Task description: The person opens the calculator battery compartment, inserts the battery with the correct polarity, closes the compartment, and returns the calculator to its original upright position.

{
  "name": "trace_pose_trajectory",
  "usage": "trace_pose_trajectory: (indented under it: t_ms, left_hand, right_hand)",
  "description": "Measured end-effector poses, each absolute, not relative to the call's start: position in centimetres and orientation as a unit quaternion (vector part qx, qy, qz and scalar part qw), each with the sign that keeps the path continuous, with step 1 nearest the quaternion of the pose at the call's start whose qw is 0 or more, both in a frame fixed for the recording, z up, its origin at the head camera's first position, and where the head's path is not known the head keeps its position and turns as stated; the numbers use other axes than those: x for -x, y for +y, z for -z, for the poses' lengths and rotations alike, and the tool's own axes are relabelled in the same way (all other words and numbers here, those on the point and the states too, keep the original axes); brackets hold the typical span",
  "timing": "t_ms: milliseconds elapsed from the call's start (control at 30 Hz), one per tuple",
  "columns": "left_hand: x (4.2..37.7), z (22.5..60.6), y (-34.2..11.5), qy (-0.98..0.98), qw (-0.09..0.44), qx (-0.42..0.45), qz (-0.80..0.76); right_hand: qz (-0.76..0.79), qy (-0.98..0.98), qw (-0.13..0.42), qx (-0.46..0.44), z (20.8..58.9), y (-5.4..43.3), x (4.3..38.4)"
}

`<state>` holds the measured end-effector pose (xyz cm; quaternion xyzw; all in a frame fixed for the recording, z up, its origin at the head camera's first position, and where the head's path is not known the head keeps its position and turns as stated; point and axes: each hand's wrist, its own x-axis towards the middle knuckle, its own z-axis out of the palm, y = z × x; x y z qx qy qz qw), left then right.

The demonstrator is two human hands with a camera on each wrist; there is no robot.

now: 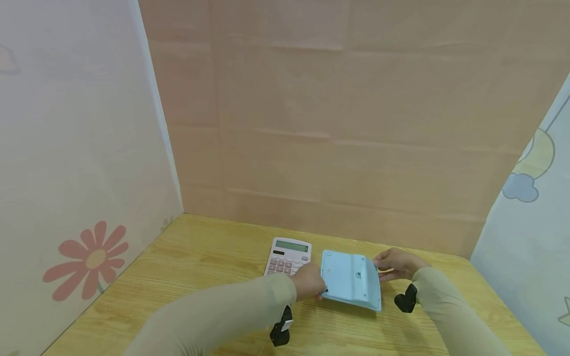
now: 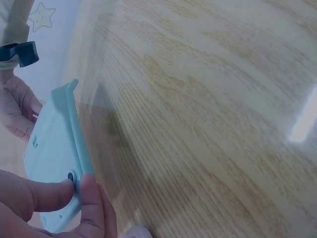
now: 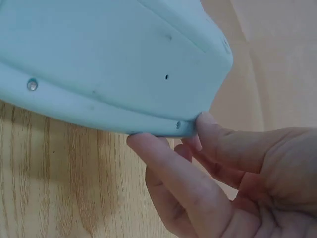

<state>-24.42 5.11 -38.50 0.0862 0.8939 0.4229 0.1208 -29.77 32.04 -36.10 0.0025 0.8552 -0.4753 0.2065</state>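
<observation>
A light blue calculator (image 1: pixel 343 277) is held tilted above the table, its back facing up with a raised ridge, screws and a small battery-cover latch. My left hand (image 1: pixel 308 282) pinches its left edge; in the left wrist view the thumb presses beside a dark round foot and the fingers lie under the rim. At the right edge, my right hand (image 1: pixel 398 263) holds the corner between thumb and fingers, as the right wrist view shows close up. The keys and display of the blue calculator are hidden. A pink calculator (image 1: pixel 288 258) lies face up beyond the left hand, partly covered by it.
The wood-grain table (image 1: pixel 213 262) ends at a brown papered wall (image 1: pixel 329 128) behind. Pale side panels with printed flowers and clouds stand at left and right. Black devices (image 1: pixel 280 332) are strapped to both wrists, over beige sleeves.
</observation>
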Motion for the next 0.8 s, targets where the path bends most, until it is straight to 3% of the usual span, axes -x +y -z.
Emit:
trace_pose_trajectory:
  t_ms: [800]
  left_hand:
    - [24.9,38.3,5.2,0.866,0.039,-0.105,-0.488]
  right_hand:
    - [0.559,0.811,0.172,0.040,34.4,32.7,30.5]
